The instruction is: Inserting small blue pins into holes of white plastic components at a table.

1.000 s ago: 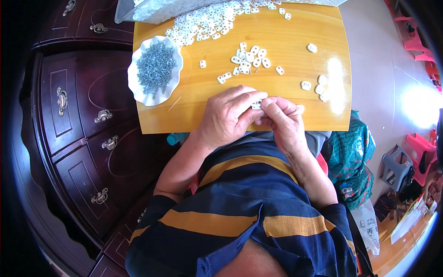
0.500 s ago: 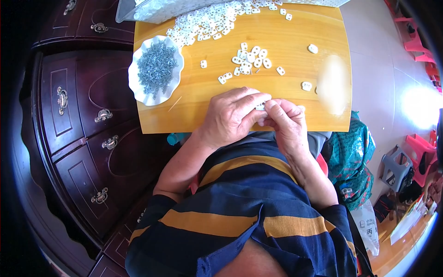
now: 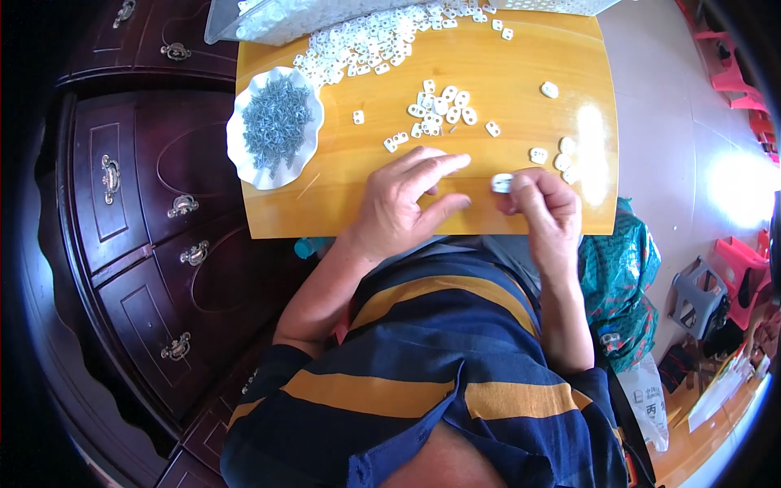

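Observation:
Between the thumb and fingers of my right hand (image 3: 547, 205) is a small white oval plastic piece (image 3: 502, 183), held above the near part of the wooden table (image 3: 366, 195). My left hand (image 3: 411, 193) hovers to its left with thumb and fingers apart and nothing in them. A loose group of white two-holed plastic pieces (image 3: 453, 113) lies beyond my hands. Several white oval pieces (image 3: 563, 163) rest to the right of my right hand. At the left, a white scalloped dish (image 3: 236, 134) holds a heap of small grey metal screws (image 3: 278, 122).
A big pile of white plastic pieces (image 3: 358, 45) covers the table's far side, before a clear bin (image 3: 301, 23). A thin stick (image 3: 308, 186) lies near the dish. Dark wooden drawers (image 3: 154, 179) stand left; a green bag (image 3: 622, 276) sits right of my lap.
My hands have parted. My right hand has moved right, carrying the white piece out of the left hand, whose fingers have opened. More oval pieces show at the right.

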Tool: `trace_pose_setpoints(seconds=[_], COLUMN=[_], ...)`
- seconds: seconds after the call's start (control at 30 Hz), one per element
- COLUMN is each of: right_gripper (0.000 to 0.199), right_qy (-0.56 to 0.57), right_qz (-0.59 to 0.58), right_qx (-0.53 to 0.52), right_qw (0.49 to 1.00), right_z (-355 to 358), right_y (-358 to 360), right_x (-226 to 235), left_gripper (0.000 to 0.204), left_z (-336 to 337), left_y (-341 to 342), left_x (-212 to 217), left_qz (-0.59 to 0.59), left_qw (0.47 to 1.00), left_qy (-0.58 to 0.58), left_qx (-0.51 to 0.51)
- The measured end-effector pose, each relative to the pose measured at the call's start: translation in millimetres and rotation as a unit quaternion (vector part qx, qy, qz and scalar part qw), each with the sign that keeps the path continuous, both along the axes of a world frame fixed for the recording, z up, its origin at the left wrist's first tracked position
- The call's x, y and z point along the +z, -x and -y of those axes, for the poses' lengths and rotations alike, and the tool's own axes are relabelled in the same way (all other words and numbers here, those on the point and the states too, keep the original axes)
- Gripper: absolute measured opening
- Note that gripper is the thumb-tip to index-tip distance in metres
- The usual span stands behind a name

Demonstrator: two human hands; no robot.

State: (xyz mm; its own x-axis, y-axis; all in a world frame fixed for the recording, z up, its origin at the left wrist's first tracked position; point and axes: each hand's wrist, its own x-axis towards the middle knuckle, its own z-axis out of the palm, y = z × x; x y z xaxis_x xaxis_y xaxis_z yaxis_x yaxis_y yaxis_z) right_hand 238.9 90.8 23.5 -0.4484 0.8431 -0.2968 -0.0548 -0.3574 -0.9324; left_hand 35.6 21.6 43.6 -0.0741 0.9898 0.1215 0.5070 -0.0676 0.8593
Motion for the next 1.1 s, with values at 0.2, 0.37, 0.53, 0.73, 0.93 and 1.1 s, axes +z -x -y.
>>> trace_pose_setpoints(seconds=[0.2,0.37,0.53,0.73,0.93,1.1], right_gripper=[0.021,0.019,0.015,0.007,0.008,0.012], right_qy=[-0.153,-0.214,-0.254,-0.295,-0.386,-0.412], right_qz=[0.268,0.374,0.425,0.351,0.334,0.347], right_qx=[-0.004,-0.003,-0.011,-0.060,0.026,0.070], right_qw=[0.951,0.902,0.868,0.887,0.859,0.839], right_z=[-23,-30,-33,-38,-51,-59], right_y=[-36,-40,-37,-24,13,36], right_x=[6,13,20,20,11,0], left_gripper=[0.035,0.033,0.036,0.038,0.035,0.029], left_z=[5,-1,-15,-20,-23,-36], left_y=[11,7,5,2,0,-2], left_x=[-20,-17,-18,-20,-21,-24], left_qz=[-0.193,-0.267,-0.311,-0.330,-0.314,-0.285], left_qw=[0.979,0.961,0.948,0.943,0.946,0.953], left_qy=[-0.045,-0.038,-0.044,-0.041,-0.058,-0.096], left_qx=[0.044,0.066,0.045,0.029,0.050,0.028])
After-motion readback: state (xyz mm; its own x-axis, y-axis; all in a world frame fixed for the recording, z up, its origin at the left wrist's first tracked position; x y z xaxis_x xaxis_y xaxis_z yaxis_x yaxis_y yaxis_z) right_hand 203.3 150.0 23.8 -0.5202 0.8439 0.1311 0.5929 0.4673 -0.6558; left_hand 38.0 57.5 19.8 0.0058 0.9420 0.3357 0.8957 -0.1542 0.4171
